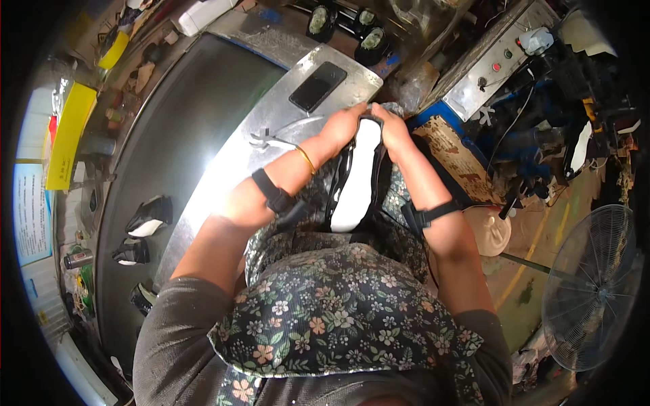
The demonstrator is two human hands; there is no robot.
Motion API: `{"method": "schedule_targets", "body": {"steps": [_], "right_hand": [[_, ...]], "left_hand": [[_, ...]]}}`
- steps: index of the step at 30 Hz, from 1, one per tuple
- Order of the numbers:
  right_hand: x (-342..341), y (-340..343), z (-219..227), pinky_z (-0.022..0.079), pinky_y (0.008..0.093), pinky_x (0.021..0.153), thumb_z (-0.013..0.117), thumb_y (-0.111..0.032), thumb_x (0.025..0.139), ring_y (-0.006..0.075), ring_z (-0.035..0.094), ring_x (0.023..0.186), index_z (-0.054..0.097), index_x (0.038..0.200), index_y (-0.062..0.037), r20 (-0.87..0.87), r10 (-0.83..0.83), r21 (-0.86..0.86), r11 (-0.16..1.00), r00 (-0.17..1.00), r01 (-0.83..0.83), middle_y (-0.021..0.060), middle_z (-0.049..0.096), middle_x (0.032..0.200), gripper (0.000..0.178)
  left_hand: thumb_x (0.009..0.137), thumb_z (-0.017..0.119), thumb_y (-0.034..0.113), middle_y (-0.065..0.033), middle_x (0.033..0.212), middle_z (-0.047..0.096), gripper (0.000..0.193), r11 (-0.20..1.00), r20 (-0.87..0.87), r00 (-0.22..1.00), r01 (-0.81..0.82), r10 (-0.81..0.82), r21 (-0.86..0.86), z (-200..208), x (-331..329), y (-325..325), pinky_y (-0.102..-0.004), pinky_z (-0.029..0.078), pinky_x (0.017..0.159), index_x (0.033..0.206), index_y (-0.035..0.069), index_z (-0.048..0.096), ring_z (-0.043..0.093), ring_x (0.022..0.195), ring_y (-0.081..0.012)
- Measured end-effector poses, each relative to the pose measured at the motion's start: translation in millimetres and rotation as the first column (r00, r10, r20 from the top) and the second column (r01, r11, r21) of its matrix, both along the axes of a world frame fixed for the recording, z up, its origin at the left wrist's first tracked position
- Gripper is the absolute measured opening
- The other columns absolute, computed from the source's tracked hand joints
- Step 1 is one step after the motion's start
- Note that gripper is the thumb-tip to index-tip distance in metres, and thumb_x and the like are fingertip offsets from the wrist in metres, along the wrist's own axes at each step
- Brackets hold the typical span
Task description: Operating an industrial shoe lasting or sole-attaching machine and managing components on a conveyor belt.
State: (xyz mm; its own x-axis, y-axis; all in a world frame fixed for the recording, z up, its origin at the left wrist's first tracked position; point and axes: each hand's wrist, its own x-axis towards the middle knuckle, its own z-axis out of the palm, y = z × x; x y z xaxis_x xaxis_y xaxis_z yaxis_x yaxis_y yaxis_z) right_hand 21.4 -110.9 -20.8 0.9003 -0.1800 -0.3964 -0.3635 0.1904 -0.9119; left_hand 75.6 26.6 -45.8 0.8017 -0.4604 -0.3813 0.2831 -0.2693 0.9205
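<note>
A black shoe upper (pixel 357 181) with a long white underside lies over my lap, its white face up. Its far end is between my two hands. My left hand (pixel 343 126) grips that end from the left, fingers closed at the edge. From the other side my right hand (pixel 393 130) closes on the same end, thumb near the rim. Both sets of fingertips are partly hidden. On the metal plate left of my hands lie pincers (pixel 265 139) and a dark phone (pixel 318 86).
At left runs a dark conveyor belt (pixel 179 128) carrying black-and-white shoes (pixel 150 216). To the right stand a machine with a button panel (pixel 500 68), a round pale stool seat (pixel 489 231) and a large fan (pixel 599 291). A yellow sign (pixel 71 139) hangs far left.
</note>
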Motion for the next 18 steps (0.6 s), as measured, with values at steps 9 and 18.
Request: {"method": "schedule_targets", "body": {"steps": [9, 18], "right_hand": [[-16.7, 5.6, 6.2, 0.05, 0.0388, 0.08, 0.048, -0.027, 0.1, 0.0307, 0.064, 0.093, 0.059, 0.111, -0.0003, 0.292, -0.021, -0.427, 0.892, 0.956, 0.15, 0.0184, 0.068, 0.095, 0.031], [-23.0, 15.0, 89.9, 0.044, 0.0301, 0.095, 0.036, -0.052, 0.101, 0.0183, 0.058, 0.105, 0.051, 0.127, 0.0031, 0.507, 0.269, 0.083, 0.931, 0.819, -0.356, 0.0118, 0.064, 0.112, 0.063]], "left_hand": [[0.092, 0.05, 0.017, -0.023, 0.1, 0.065, 0.028, 0.864, 0.758, 0.5, -0.038, -0.418, 0.502, 50.9, -56.4, 5.0, -0.0522, 0.052, 0.069, 0.112, -0.001, 0.052, 0.064, 0.08, -0.0435], [0.082, 0.077, 0.021, -0.0172, 0.134, 0.048, 0.086, 0.926, -0.25, 0.963, 0.0, -0.102, -0.377, 92.2, -128.7, 81.1, -0.0341, 0.038, 0.105, 0.143, -0.01, 0.025, 0.047, 0.123, -0.0218]]}}
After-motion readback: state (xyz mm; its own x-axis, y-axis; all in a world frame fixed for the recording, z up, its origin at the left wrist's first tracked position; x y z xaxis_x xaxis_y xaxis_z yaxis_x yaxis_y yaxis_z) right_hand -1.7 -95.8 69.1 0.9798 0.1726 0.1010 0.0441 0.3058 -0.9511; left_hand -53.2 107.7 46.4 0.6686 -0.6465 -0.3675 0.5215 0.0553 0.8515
